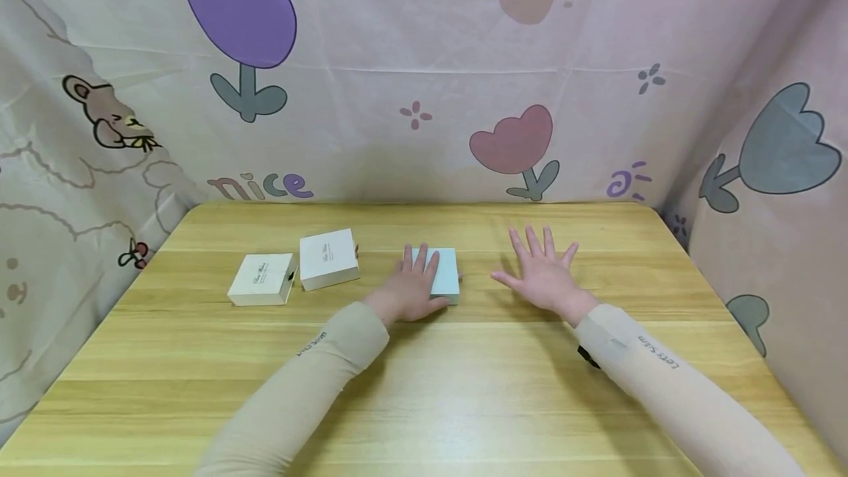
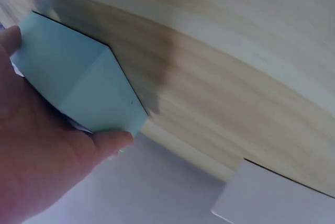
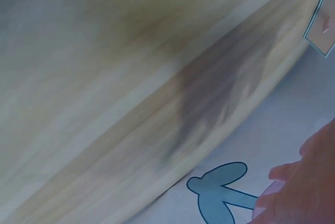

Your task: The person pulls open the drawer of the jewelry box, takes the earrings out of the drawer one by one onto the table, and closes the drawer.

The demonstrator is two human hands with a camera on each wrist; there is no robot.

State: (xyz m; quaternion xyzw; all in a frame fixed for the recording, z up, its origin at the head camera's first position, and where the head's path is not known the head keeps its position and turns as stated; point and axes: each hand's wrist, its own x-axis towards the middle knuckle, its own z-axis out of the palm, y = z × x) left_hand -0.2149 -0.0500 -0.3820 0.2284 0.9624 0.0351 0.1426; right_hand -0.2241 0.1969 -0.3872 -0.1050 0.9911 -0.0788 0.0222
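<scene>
A light blue box (image 1: 447, 273) lies near the middle of the wooden table, a small tab on its right side. My left hand (image 1: 408, 291) rests over the box's left part with fingers stretched across the top and the thumb along the front. In the left wrist view, the thumb and a fingertip touch opposite ends of the blue box (image 2: 78, 67). To the right, my right hand (image 1: 545, 280) is spread wide and holds nothing. Only part of that right hand (image 3: 303, 182) shows in the right wrist view.
Two white boxes with dark print, one nearer the left edge (image 1: 261, 280) and one beside it (image 1: 327, 260), sit left of the left hand. A patterned curtain (image 1: 371, 131) hangs behind the wooden table (image 1: 450, 403) and along its sides.
</scene>
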